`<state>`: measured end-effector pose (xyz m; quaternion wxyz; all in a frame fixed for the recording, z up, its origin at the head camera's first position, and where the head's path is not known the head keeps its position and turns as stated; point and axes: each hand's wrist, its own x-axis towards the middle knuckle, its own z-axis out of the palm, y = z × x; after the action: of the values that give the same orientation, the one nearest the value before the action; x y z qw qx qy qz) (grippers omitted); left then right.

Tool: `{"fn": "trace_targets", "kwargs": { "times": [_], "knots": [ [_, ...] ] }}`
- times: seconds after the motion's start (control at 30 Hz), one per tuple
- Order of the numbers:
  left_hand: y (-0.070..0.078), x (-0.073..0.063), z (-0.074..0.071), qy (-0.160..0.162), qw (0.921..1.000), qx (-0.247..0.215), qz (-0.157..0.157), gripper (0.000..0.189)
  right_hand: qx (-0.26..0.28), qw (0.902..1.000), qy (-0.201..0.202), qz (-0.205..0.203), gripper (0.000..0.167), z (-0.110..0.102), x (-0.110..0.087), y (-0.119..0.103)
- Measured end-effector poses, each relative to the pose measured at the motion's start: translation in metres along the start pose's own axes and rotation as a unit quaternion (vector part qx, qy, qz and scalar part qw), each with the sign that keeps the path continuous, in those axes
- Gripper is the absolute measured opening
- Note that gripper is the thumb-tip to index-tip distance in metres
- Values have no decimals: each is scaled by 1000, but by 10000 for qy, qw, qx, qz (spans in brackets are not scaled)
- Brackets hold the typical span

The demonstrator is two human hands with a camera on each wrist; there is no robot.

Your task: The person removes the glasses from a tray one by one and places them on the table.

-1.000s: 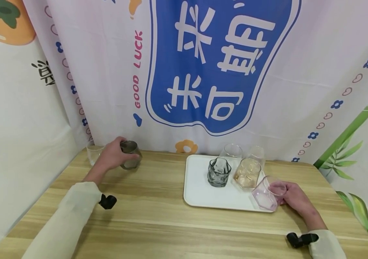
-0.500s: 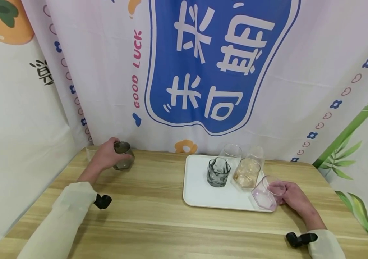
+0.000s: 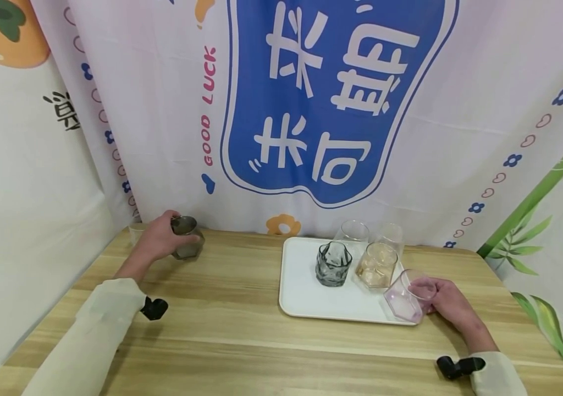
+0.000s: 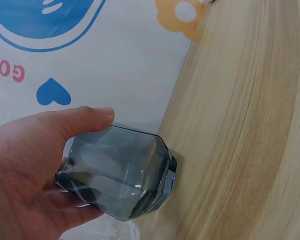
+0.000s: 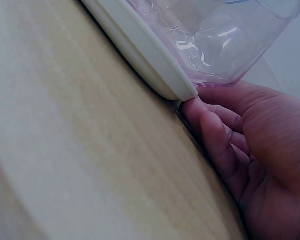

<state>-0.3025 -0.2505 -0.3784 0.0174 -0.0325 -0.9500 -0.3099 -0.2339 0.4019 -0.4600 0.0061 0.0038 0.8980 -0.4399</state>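
At the back left of the table, my left hand [image 3: 155,239] grips a smoky grey drinking glass [image 3: 187,245], which stands upright. In the left wrist view the thumb lies on one side of this grey glass [image 4: 122,172] and the other fingers on the opposite side. My right hand [image 3: 452,302] is at the near right corner of the white tray [image 3: 301,294]. Its curled fingers [image 5: 217,135] meet the tray's rim, one fingertip under it. A pink glass [image 3: 405,308] at that corner partly covers these fingers in the head view.
The tray carries a dark rippled glass [image 3: 333,267], an amber glass [image 3: 377,269] and clear glasses [image 3: 353,231] towards its back. Partly behind the left hand is another clear glass [image 3: 136,233]. A printed curtain [image 3: 242,214] hangs along the table's back edge.
My left hand has moved a short way left with the grey glass, closer to the clear glass at the back left corner. The right hand and the tray keep their place.
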Motion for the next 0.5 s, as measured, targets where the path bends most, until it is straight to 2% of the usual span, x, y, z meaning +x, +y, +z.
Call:
{"fn": "trace_targets", "kwargs": {
  "times": [0.5],
  "knots": [
    [2, 3, 2, -52, 10000, -16, -11, 99, 124, 9999, -23, 64, 47, 0, 1, 0]
  ]
}}
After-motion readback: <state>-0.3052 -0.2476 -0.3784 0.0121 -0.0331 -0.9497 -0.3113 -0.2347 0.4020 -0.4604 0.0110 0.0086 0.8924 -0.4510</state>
